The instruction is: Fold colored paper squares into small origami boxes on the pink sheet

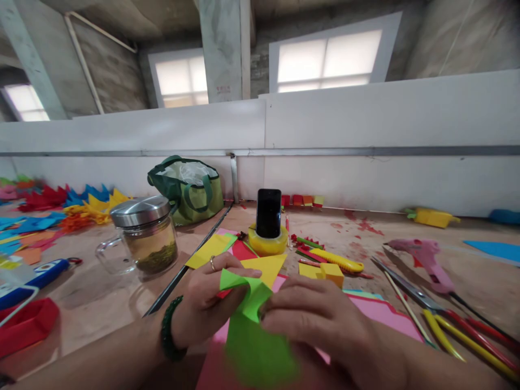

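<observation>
A sheet of bright green paper (260, 346) is held between my two hands, its upper part bent into folds and its lower part hanging toward me, blurred. My left hand (207, 303), with a ring and a dark green bead bracelet (173, 327), pinches the upper left corner between thumb and fingers. On the other side, my right hand (312, 314) has its fingers closed on the paper's right edge. Beneath lie pink sheets (385, 314), partly covered by my hands. Just beyond my fingers is a yellow sheet (268, 268).
A lidded glass tea mug (150, 238) stands left, before a green bag (199, 189). A phone (268, 213) leans upright in a yellow tape roll (266, 241). At right lie a yellow cutter (337, 260), scissors (422, 295) and a pink glue gun (422, 260). Folded paper pieces (93, 203) pile far left.
</observation>
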`<state>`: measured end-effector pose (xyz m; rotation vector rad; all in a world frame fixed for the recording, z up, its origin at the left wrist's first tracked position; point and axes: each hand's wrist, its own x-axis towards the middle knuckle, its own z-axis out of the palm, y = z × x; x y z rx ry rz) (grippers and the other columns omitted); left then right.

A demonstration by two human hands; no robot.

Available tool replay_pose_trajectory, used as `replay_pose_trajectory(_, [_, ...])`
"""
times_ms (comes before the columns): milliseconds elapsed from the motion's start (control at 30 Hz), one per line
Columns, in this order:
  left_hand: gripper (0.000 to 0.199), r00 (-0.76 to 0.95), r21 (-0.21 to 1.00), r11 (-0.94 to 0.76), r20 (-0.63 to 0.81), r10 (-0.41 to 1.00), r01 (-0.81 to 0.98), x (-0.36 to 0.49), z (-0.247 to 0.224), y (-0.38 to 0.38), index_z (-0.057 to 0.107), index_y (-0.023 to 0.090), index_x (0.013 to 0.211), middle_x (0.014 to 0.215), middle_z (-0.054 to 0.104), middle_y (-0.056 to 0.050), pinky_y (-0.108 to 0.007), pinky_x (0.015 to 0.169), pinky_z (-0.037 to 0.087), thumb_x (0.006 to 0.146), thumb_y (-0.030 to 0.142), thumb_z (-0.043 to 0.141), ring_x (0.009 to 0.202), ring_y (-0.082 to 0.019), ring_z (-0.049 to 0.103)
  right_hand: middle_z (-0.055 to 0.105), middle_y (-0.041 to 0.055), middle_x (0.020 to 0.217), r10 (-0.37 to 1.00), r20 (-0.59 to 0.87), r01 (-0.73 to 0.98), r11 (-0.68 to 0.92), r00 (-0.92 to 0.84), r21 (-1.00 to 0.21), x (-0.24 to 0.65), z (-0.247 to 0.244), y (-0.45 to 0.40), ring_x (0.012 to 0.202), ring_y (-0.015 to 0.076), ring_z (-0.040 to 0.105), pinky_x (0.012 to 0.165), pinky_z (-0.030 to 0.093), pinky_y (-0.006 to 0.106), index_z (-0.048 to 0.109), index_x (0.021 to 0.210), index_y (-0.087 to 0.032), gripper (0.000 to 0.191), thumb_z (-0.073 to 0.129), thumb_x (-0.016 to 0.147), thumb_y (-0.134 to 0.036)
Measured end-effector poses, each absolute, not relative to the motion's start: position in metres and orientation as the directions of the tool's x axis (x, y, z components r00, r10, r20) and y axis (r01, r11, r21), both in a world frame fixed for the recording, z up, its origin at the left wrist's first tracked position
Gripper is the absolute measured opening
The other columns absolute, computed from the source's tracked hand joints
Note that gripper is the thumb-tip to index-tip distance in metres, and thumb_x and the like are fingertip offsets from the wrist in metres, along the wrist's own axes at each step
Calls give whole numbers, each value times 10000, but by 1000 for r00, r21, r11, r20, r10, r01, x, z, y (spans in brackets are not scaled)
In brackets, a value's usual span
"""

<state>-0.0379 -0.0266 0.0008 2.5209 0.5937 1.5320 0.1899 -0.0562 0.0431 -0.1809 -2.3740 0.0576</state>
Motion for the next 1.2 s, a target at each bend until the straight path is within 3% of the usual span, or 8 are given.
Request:
replay_pose_trajectory(100, [222,417,329,-906,808,416,265,-39,3,-26,667,178,1086,869,642,-67,-255,684,510,921,217,523,777,-149,619,669,99,976,294,633,109,943,-716,-314,192,52,-51,886,151,637,783,539,271,621,1028,-123,304,497,767,-30])
replay_pose_trajectory(233, [211,441,340,-899,786,432,276,-35,10,-29,689,173,1015,798,637,-60,-233,647,496,935,217,499,737,-141,604,635,70,911,406,591,150,889,-697,-433,194,49,-44,834,126,628,751,533,234,661,973,-144,189,617,809,-60])
replay_pose_trajectory(400, [214,474,397,-891,755,453,218,-26,11,-31,706,180,931,735,635,-48,-209,611,487,936,271,513,684,-125,575,574,33,814,464,557,195,858,-689,-475,196,41,-38,729,99,575,644,507,207,693,837,-148,90,617,842,-100])
replay_pose_trajectory(567, [159,449,467,-855,728,518,228,-20,11,-27,680,143,733,672,624,-37,-209,598,472,859,143,583,644,-122,562,575,46,852,481,446,283,852,-755,-440,197,45,-38,766,129,567,686,504,261,695,1002,-146,279,618,761,-28])
replay_pose_trajectory(733, [192,483,517,-814,660,575,263,-15,14,-26,628,141,671,680,620,-5,-187,612,457,786,17,536,648,-104,560,588,42,780,508,448,341,849,-736,-403,197,36,-30,692,118,570,614,481,234,727,883,-140,119,615,854,-169])
replay_pose_trajectory(900, [167,541,602,-735,523,658,312,-14,9,-23,632,132,689,680,616,1,-197,618,443,824,72,554,664,-111,547,609,32,786,541,421,395,833,-728,-387,195,24,-25,717,123,581,646,478,244,715,864,-163,126,606,839,-106])
replay_pose_trajectory(1200, [143,578,703,-643,401,711,305,-13,11,-23,640,135,758,774,629,-12,-200,683,436,821,96,518,738,-118,547,613,22,805,649,299,392,699,-700,-598,194,9,-16,718,121,565,645,468,236,676,807,-176,99,593,848,-139])
